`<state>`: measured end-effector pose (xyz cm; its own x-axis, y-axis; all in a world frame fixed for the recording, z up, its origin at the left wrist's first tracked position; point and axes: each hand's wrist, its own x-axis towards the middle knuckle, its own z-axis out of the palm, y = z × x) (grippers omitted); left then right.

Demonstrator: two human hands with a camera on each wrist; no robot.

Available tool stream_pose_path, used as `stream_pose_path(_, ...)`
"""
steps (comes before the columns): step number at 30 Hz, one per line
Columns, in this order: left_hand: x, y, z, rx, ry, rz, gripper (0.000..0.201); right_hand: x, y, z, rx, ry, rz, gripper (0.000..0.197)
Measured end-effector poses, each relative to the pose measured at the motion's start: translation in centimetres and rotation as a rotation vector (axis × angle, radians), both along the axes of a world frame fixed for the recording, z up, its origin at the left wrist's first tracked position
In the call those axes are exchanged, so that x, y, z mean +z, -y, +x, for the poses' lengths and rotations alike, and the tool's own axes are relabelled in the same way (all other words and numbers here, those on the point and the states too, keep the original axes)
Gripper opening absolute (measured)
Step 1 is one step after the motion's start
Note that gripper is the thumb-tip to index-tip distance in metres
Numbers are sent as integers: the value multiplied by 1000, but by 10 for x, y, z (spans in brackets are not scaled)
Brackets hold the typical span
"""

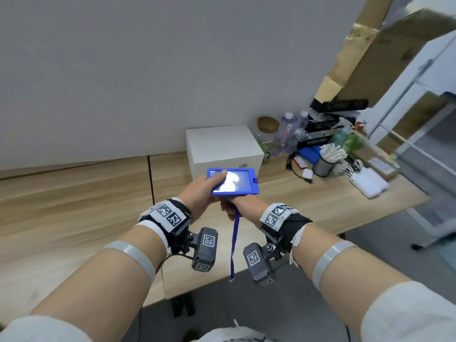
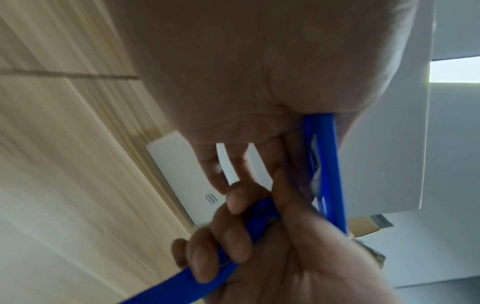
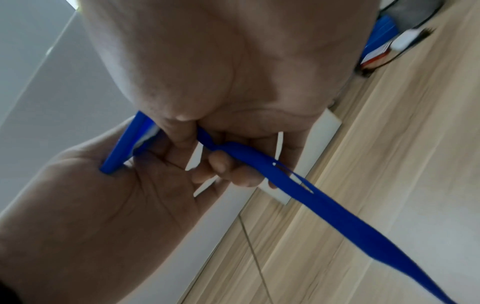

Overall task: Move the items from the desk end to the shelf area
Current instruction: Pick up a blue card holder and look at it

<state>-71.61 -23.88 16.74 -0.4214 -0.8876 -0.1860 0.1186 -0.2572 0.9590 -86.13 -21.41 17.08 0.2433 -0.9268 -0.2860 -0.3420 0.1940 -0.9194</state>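
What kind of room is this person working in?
Probably an office or workroom: a long wooden desk against a plain wall, a white box, and clutter at the far end, such as bottles and white power banks.

The head view looks forward and down over both forearms at the tabletop (image 1: 74, 206). Each wrist view looks from under its palm, very close, along the fingers (image 2: 233, 242). All three share the blue badge holder (image 1: 233, 181) and the white box (image 1: 223, 146) beyond the fingers.
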Motion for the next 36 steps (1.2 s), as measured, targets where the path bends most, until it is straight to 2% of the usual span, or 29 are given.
stream_pose_path(4,-6,14,-27,3,-66,-2,48,-9,7,-23,-92,61,51,29)
stream_pose_path(9,-16,29,-49,109,-78,53,43,-17,19,-62,-51,-120,25,29)
stream_pose_path(11,-20,39,-60,173,-21,21,36,-14,32,-85,16,-240,-46,30)
stream_pose_path(13,-21,49,-74,206,106,-45,31,-3,49,-113,63,-339,-164,31)
stream_pose_path(16,-18,57,-109,71,297,-130,18,19,78,-160,107,-481,-369,30)
stream_pose_path(18,-10,60,-141,-42,322,-113,14,27,96,-196,128,-534,-443,28)
stream_pose_path(21,4,65,-191,-112,256,-14,14,27,120,-253,156,-455,-435,25)
stream_pose_path(23,10,69,-219,-109,143,94,21,23,127,-289,149,-240,-302,29)
stream_pose_path(26,15,72,-256,1,-53,208,27,14,123,-329,108,125,-62,27)
stream_pose_path(28,16,77,-280,128,-206,235,22,0,120,-341,55,235,-21,38)
stream_pose_path(30,13,86,-301,253,-304,220,20,-12,120,-345,5,165,-86,40)
stream_pose_path(32,6,95,-317,376,-331,180,23,-15,120,-347,58,42,-173,33)
stream_pose_path(34,-3,103,-323,488,-284,142,27,-12,120,-349,188,-86,-231,31)
stream_pose_path(36,-12,110,-325,546,-149,79,28,-8,125,-354,239,-189,-292,34)
